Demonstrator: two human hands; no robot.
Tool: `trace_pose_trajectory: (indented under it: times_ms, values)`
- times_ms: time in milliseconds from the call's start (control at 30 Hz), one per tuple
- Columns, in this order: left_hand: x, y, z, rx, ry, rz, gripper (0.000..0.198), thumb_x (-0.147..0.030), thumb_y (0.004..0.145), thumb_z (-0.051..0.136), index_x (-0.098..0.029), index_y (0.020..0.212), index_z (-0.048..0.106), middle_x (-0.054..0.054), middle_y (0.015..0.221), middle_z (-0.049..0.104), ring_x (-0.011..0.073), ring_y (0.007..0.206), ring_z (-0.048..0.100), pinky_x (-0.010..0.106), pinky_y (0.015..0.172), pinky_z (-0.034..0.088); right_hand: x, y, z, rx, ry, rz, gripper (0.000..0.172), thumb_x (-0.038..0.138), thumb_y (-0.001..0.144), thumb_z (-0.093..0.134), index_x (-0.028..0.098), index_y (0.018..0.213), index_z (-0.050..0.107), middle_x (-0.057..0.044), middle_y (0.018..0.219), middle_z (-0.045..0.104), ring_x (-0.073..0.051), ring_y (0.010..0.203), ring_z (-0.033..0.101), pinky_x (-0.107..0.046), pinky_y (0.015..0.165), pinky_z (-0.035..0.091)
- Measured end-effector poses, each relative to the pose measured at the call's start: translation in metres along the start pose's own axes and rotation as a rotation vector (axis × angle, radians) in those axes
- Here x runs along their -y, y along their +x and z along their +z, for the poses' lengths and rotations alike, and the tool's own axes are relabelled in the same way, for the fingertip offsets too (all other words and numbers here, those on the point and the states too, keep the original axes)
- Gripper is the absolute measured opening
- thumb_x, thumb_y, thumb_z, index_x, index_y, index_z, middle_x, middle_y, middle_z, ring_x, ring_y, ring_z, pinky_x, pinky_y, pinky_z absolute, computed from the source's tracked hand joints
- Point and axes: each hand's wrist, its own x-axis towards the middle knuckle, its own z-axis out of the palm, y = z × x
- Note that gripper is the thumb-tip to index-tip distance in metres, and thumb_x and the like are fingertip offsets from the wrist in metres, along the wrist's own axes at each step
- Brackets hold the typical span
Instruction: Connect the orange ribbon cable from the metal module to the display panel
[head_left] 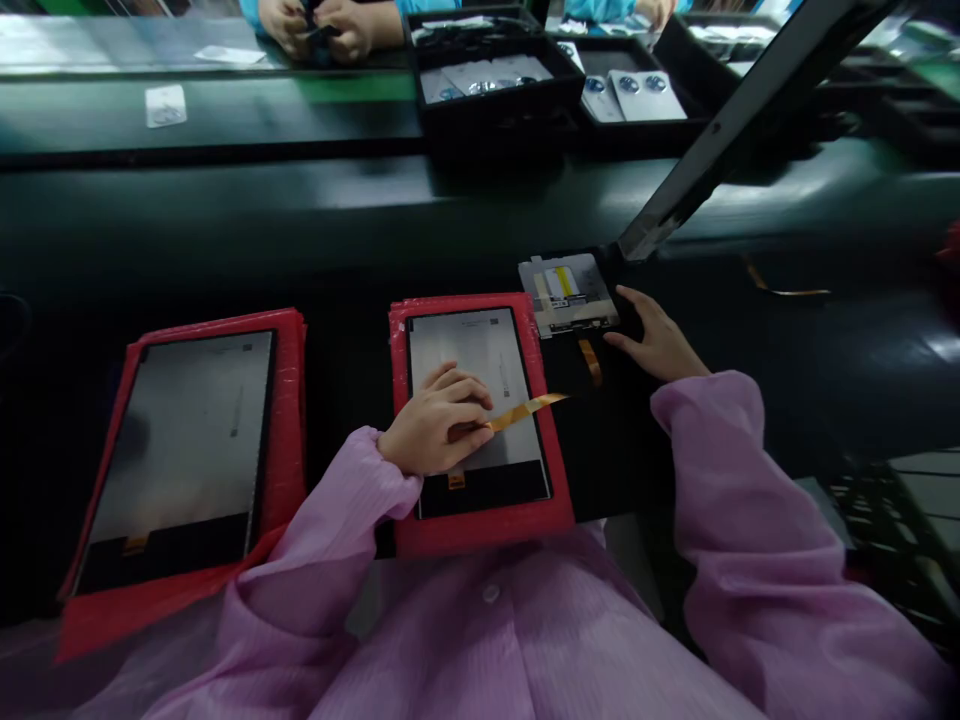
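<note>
My left hand (439, 418) rests on a grey-backed display panel (469, 365) lying in a red foam sleeve (480, 535). Its fingers pinch an orange flex cable (525, 408) that runs out to the right over the panel's edge. My right hand (652, 340) lies open on a black mat (607, 450), holding nothing. Its fingertips are close to a small circuit assembly with a yellow label (568, 295). A short orange strip (590, 360) lies between that assembly and my right hand. To the left, a second display panel (184, 430) sits in its own red foam sleeve (289, 400).
Beyond the mat runs a dark green conveyor belt (300, 190). Black trays (495, 90) of packaged parts stand on it. A co-worker's hands (319, 25) work across the far side. A long metal bar (750, 125) slants over the right side.
</note>
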Motion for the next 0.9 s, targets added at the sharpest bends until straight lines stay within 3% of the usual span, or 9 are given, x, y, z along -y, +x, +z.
trace_pose_trajectory:
  times_ms: [200,433,700,900]
  values:
    - [0.002,0.0,0.001,0.0,-0.002,0.008,0.014,-0.029,0.087,0.059,-0.021,0.078,0.067,0.002,0.1,0.068,0.0181,0.105,0.059,0.048,0.114,0.026,-0.008,0.017,0.004,0.012,-0.036,-0.117,0.057,0.04,0.081,0.063,0.016,0.132,0.052,-0.014,0.137,0.052,-0.028,0.13,0.046,-0.048,0.111,0.034]
    - [0.002,0.001,0.0,0.006,-0.008,-0.002,0.014,-0.029,0.087,0.058,-0.021,0.079,0.066,0.002,0.099,0.068,0.0176,0.104,0.059,0.047,0.114,0.025,-0.018,0.028,0.016,-0.038,-0.051,-0.154,0.05,0.04,0.079,0.064,0.015,0.122,0.061,-0.015,0.135,0.055,-0.03,0.127,0.048,-0.051,0.109,0.035]
    - [0.003,0.0,0.002,-0.019,-0.012,-0.001,0.014,-0.029,0.088,0.058,-0.021,0.079,0.066,0.002,0.098,0.068,0.0173,0.104,0.06,0.046,0.113,0.027,-0.014,0.041,0.027,-0.114,-0.073,-0.126,0.046,0.036,0.078,0.065,0.017,0.12,0.063,-0.013,0.132,0.058,-0.031,0.125,0.05,-0.052,0.107,0.035]
    - [0.004,-0.001,0.003,-0.029,-0.003,0.012,0.015,-0.03,0.087,0.059,-0.02,0.08,0.067,0.003,0.099,0.068,0.0172,0.103,0.06,0.047,0.113,0.027,-0.003,0.036,0.036,-0.206,-0.075,-0.041,0.047,0.033,0.082,0.059,0.011,0.125,0.058,-0.017,0.128,0.059,-0.032,0.12,0.051,-0.051,0.105,0.036]
